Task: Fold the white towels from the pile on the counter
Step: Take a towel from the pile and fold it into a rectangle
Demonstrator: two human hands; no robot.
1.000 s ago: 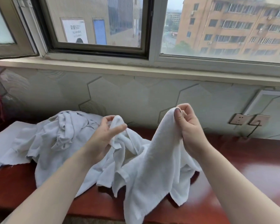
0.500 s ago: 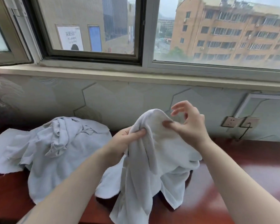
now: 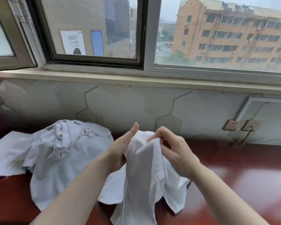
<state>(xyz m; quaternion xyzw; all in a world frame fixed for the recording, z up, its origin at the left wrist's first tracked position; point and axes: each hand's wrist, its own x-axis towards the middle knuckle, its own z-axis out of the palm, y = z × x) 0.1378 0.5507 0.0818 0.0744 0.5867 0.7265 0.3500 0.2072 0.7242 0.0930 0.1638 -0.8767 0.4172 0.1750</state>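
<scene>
The white towel (image 3: 146, 172) hung bunched between both hands above the near edge of the red-brown counter (image 3: 243, 176), its lower folds trailing down onto the wood and toward the camera. The left hand (image 3: 120, 150) cupped the cloth from the left side, palm against the fabric and thumb standing straight up clear of it; its fingers were hidden behind the towel, and they seemed to be wrapped round the bunch. The right hand (image 3: 173, 148) was blurred, but its curled fingertips pinched the top ridge of the towel, just beside the left thumb.

To the left lay the pile of towels (image 3: 55, 153) (greyer in this light, crumpled and heaped at the back, spread flat toward the front), resting on the counter and reaching the wall. Its right edge sat just behind the left forearm.

Behind the counter ran a wall of pale hexagonal panels (image 3: 130, 108), with two wall sockets (image 3: 241, 125) at the right, a dark cable dropping from the nearer one. Above them a window (image 3: 96, 30) looked out on apartment blocks.
</scene>
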